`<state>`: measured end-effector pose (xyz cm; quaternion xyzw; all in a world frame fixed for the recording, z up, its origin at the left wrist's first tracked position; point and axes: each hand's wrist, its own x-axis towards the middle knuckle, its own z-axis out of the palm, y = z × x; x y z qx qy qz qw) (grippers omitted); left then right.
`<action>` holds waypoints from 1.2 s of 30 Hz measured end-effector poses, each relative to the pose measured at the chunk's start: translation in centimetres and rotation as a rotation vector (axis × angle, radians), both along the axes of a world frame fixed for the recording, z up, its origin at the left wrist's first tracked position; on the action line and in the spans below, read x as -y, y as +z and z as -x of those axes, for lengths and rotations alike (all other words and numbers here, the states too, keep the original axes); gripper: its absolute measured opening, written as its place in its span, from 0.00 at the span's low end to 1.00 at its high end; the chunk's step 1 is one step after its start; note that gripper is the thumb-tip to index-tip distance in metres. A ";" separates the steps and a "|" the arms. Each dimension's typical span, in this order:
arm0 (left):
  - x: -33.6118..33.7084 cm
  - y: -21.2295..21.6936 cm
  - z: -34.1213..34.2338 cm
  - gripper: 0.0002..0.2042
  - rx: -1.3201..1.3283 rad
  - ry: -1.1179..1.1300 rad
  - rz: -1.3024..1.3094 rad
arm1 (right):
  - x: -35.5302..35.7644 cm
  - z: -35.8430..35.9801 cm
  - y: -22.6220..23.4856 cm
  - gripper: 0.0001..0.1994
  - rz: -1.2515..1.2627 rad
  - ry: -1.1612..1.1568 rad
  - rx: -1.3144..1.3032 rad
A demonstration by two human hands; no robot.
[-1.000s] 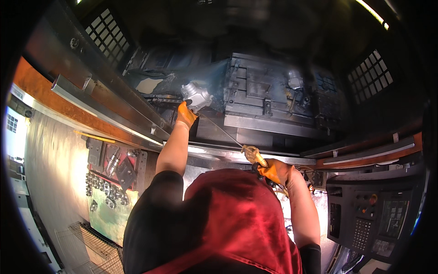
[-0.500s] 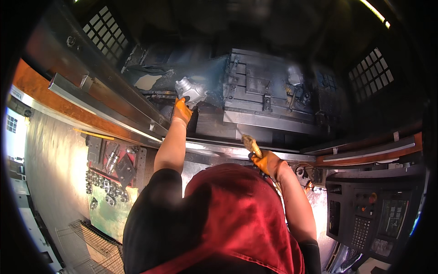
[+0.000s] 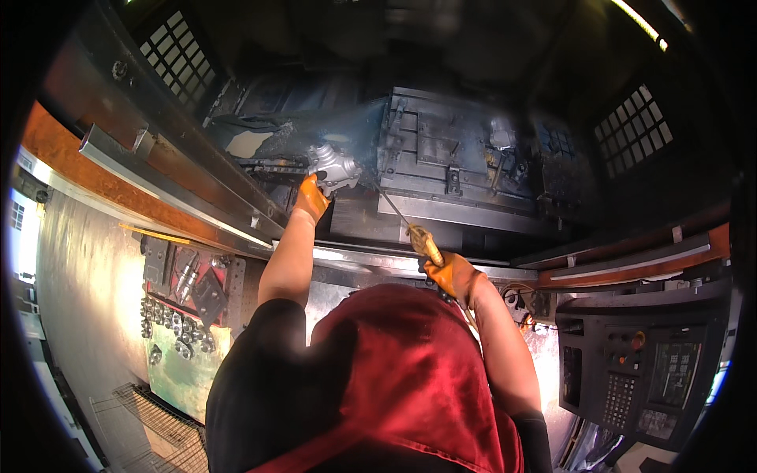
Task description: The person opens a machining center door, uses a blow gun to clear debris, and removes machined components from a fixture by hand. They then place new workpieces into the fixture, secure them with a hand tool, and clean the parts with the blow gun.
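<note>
My left hand [image 3: 313, 197], in an orange glove, is closed round the near edge of a silver cast metal housing [image 3: 334, 167]. The housing is raised inside the machine, left of the slotted table, with its stepped round neck toward the upper left. In my right hand [image 3: 456, 276], also gloved in orange, is a yellowish air blow gun [image 3: 423, 240]. Its long thin nozzle slants up and left, the tip close to the housing's right side; whether it touches I cannot tell. My right fingers wrap the handle and are partly hidden.
A slotted machine table [image 3: 430, 142] with clamps and a fixed silver part [image 3: 501, 134] lies right of the housing. The machine's metal sill [image 3: 363, 257] runs in front of me. A control panel [image 3: 631, 370] stands right; several small metal parts [image 3: 180, 327] sit on a bench at left.
The housing has turned in my left hand and dropped slightly toward me. My right hand has shifted a little left, the blow gun's nozzle now showing clearly and angled at the housing.
</note>
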<state>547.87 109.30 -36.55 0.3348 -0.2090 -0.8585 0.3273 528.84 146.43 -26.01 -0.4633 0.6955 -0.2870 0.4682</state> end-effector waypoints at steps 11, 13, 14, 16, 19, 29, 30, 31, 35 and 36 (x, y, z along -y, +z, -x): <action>0.3 -3.9 0.3 0.14 -0.108 -0.035 -0.039 | -2.3 -0.4 1.3 0.06 -0.145 -0.176 -0.010; -2.9 1.5 3.5 0.15 -0.089 -0.011 0.076 | -9.1 1.4 -1.8 0.07 -0.096 -0.628 0.733; -2.3 1.1 2.3 0.16 -0.065 0.019 0.062 | -10.5 1.5 -1.4 0.08 -0.155 -0.342 0.255; -3.2 3.8 1.9 0.17 -0.155 0.038 0.112 | -11.9 0.5 1.0 0.11 -0.131 -0.580 0.354; -5.4 9.0 2.4 0.19 -0.418 -0.033 0.155 | -19.0 4.4 -6.8 0.13 0.146 -1.193 1.153; -11.6 20.4 2.7 0.28 -0.755 -0.124 0.290 | -16.9 0.8 -4.3 0.04 -0.100 -1.099 0.489; -11.9 21.6 2.9 0.28 -0.797 -0.185 0.216 | -18.5 1.5 -6.3 0.04 -0.085 -1.022 0.298; -12.0 23.0 3.0 0.29 -0.836 -0.241 0.150 | -19.7 2.4 -8.4 0.04 -0.069 -0.930 0.114; -13.4 26.0 2.5 0.27 -0.438 -0.086 0.819 | -20.3 1.7 -8.2 0.05 -0.033 -1.153 0.413; -13.4 26.2 2.0 0.27 -0.358 -0.026 0.958 | -20.0 1.9 -8.4 0.05 -0.035 -1.144 0.403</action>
